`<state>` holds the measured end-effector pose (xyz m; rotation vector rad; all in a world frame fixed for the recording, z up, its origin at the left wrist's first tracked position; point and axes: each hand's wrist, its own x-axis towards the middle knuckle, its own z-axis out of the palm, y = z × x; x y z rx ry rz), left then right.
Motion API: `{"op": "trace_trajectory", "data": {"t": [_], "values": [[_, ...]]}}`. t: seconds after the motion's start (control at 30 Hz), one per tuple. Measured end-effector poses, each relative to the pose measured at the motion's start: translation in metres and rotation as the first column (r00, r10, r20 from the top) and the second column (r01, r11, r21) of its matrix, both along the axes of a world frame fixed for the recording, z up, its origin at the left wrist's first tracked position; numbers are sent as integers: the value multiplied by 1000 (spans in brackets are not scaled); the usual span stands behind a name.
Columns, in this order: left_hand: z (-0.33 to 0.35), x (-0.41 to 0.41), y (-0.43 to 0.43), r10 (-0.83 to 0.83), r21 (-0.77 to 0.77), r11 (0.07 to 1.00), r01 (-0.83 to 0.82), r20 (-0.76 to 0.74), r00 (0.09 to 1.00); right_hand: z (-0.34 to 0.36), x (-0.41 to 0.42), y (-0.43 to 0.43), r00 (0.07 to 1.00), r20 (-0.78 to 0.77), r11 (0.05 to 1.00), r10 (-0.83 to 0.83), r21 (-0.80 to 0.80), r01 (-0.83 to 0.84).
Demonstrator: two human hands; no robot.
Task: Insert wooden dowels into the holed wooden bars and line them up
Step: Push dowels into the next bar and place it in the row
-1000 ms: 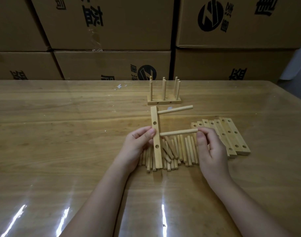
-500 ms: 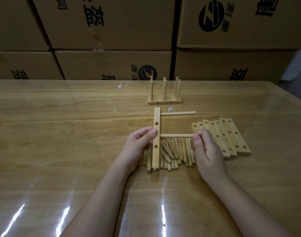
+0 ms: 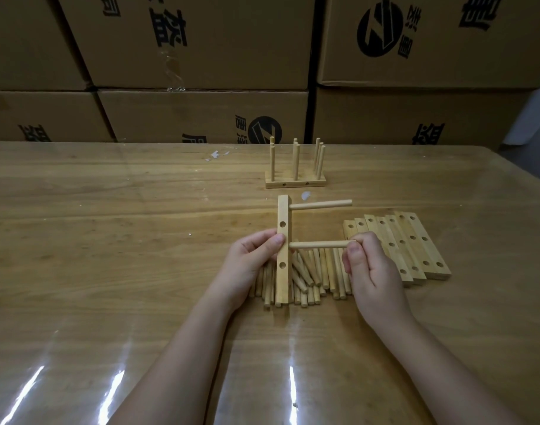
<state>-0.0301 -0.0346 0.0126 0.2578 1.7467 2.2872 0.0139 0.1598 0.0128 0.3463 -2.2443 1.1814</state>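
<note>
Head view: left hand (image 3: 252,256) is gripping the bar (image 3: 283,250) upright over the loose dowel pile (image 3: 305,277); right hand (image 3: 371,268) is pinching a dowel (image 3: 319,244), pushing it into the bar's middle. Risk: an angled push is jamming it, or the bar is slipping.

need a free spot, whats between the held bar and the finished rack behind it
In the head view, just bare table and one small white scrap between bar and rack.
</note>
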Motion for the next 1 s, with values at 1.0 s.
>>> {"op": "trace_trajectory", "data": {"t": [1.0], "values": [[-3, -11, -4, 179, 286, 938, -195, 82, 980, -4, -1, 2, 949, 299, 831, -100, 549, -86]]}}
